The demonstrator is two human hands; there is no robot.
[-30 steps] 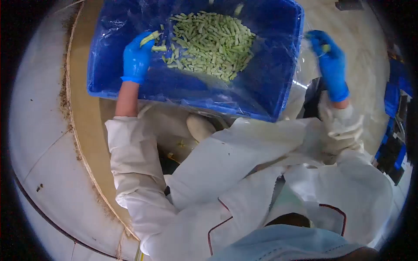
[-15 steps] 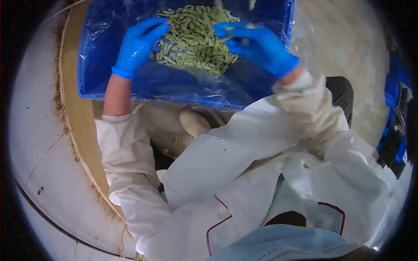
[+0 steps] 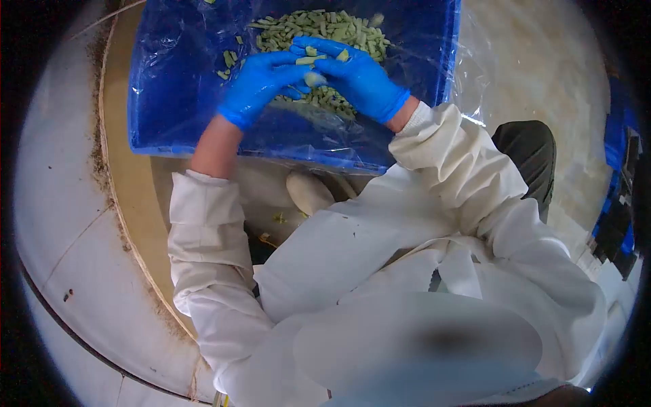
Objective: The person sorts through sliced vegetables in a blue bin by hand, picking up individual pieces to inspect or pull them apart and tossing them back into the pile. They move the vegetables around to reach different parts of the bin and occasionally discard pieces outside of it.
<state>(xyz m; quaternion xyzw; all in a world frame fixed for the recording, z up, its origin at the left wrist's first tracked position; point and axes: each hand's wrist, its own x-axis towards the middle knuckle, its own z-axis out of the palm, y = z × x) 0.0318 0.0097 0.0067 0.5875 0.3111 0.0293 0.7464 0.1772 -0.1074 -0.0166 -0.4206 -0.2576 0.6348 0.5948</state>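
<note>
Short, pale green cut vegetable pieces (image 3: 339,27) lie heaped in a blue crate (image 3: 176,129) lined with clear plastic film. Over the near part of the heap, my two blue-gloved hands meet. My right hand (image 3: 363,80) is cupped, with several pieces resting on its fingers. My left hand (image 3: 258,85) reaches in from the other side with its fingers apart, their tips close to those pieces. A blurred pale piece (image 3: 314,79) shows between the hands. The hands hide part of the heap.
A few loose pieces (image 3: 229,60) lie left of the heap. Clear film (image 3: 475,74) hangs over the crate's right edge. Below the crate are a pale rounded object (image 3: 308,192) and my white-clothed lap. A curved tan ledge (image 3: 125,176) runs along the left.
My hands have come together from either side of the heap. Pieces now rest on my right hand's fingers. The heap has been spread, with a few pieces now apart on the left.
</note>
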